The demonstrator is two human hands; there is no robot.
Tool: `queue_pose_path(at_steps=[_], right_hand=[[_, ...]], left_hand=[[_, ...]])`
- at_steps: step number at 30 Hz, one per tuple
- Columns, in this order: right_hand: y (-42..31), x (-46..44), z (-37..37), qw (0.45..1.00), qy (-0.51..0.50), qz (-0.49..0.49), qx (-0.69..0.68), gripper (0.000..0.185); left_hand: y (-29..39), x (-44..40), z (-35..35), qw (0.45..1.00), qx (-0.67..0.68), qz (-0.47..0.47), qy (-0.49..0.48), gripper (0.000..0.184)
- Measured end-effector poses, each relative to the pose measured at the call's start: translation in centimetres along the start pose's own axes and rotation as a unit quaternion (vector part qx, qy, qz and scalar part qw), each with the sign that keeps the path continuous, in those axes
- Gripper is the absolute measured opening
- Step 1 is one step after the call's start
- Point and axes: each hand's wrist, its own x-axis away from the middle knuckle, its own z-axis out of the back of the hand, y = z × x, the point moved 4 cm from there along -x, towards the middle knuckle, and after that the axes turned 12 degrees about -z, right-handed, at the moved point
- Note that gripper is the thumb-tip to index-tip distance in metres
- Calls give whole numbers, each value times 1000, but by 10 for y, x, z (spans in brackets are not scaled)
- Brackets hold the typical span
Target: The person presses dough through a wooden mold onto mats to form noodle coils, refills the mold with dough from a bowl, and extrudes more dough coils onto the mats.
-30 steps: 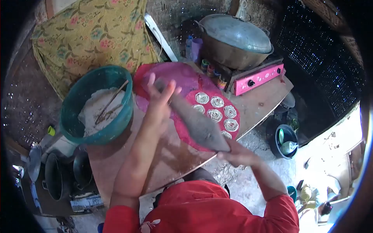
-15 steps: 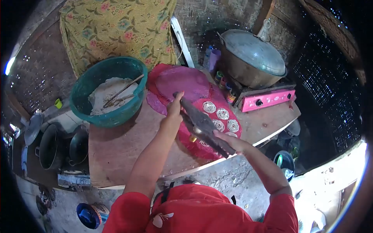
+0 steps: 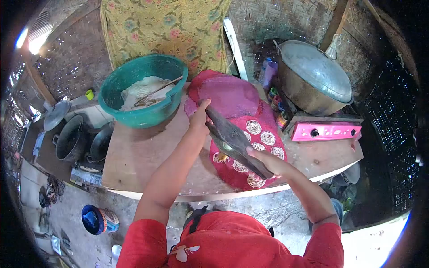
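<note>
A dark two-armed wooden press [image 3: 232, 136], which looks like a noodle press, slants across the middle of the view. My left hand [image 3: 199, 118] is closed round its upper left end, thumb on top. Round its lower right end, my right hand [image 3: 271, 163] is closed too. Below the press a small brass-coloured part [image 3: 222, 157] shows over the red sheet. White coiled noodle nests [image 3: 267, 138] lie on that red sheet [image 3: 228, 175], several of them to the right of and below the press. The press hides part of the sheet.
On the table [image 3: 134, 165], a green basin [image 3: 143, 119] holds white dough or flour and a stick. A purple-pink sheet [image 3: 228, 96] lies behind the nests. To the right, a large lidded pot [image 3: 313, 78] sits on a pink-fronted stove [image 3: 326, 131]. Dark pans [image 3: 73, 139] stand at left.
The view has shifted, so the table things sit elsewhere in it. Both hands keep their hold on the press. More nests show at the sheet's lower part, beneath the press.
</note>
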Motion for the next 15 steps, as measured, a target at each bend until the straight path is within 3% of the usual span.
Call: queue_pose_path(at_steps=[3,6,9,12,15], right_hand=[[-4,12,17,999,-3,-1,52,67],[-6,0,27,996,27,-5,80,67],[-8,-15,27,995,23,22,92,61],[-13,-11,14,997,-11,46,69,64],[-4,-6,10,997,-36,57,43,63]], left_hand=[[-24,-11,-1,999,38,0,8,30],[-39,-43,-7,990,138,16,2,37],[-17,-37,-7,994,107,19,10,46],[16,-6,-4,995,47,-74,49,46],[15,10,3,984,53,-114,125,34]])
